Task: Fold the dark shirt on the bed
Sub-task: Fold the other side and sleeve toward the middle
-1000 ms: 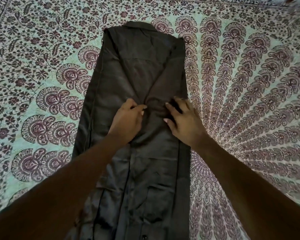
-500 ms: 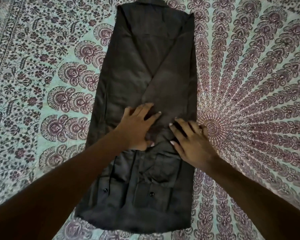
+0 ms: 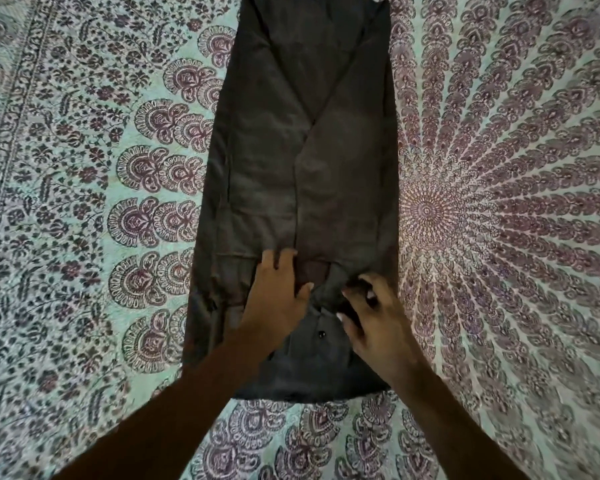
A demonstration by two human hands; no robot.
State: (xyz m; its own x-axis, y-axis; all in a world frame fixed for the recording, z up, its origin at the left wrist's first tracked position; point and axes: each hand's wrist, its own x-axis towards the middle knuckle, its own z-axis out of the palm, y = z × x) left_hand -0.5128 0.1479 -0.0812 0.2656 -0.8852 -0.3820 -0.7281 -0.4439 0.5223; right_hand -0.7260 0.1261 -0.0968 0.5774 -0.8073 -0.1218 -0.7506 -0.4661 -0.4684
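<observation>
The dark shirt [image 3: 302,161] lies lengthwise on the bed as a long narrow strip, both sides folded in so they overlap along the middle. Its far end runs past the top of the frame, its near end lies between my forearms. My left hand [image 3: 278,296] rests flat on the cloth near the lower middle, fingers straight. Just to its right, my right hand [image 3: 374,320] has its fingers curled into a bunched fold of the shirt beside a small dark button [image 3: 321,334].
A bedsheet [image 3: 499,220] with a maroon and teal mandala print covers the whole bed around the shirt. Its border band [image 3: 11,140] runs along the far left.
Both hands have slid down the shirt toward its near end. The right hand went from lying flat to curling its fingers into the cloth. The view has dropped closer to the shirt.
</observation>
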